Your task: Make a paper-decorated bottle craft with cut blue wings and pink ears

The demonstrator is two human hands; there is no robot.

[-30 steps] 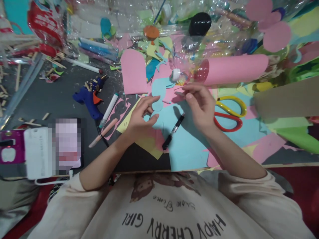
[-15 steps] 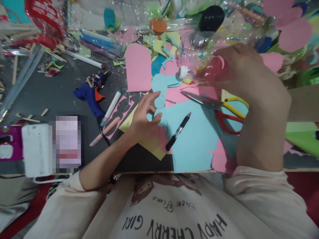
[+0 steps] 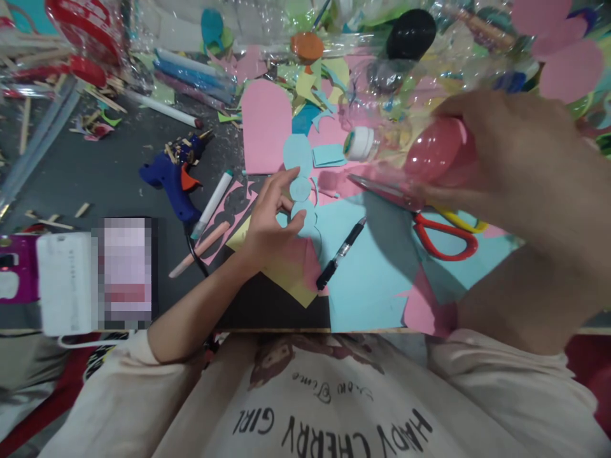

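In my right hand (image 3: 520, 152), blurred by motion, is a clear plastic bottle (image 3: 391, 137). It lies nearly sideways, with its white cap (image 3: 360, 144) pointing left and a red-pink part near my fingers. My left hand (image 3: 274, 219) is open, thumb and fingers curved apart, beside light blue paper circles (image 3: 300, 189). Under the bottle and right hand lie scissors (image 3: 449, 245) with red and yellow handles. A black pen (image 3: 341, 253) rests on a light blue sheet (image 3: 377, 273) between my hands.
To the left lie a blue glue gun (image 3: 172, 184), a marker (image 3: 212, 203) and a phone (image 3: 128, 270). A pink arch-shaped paper (image 3: 267, 127) sits ahead. Paper scraps and plastic bottles crowd the far side, with an orange cap (image 3: 307, 46) among them.
My right hand has moved right and nearer to me with the bottle. The scissors' handles have shifted slightly right. My left hand has stayed almost still beside the blue circles.
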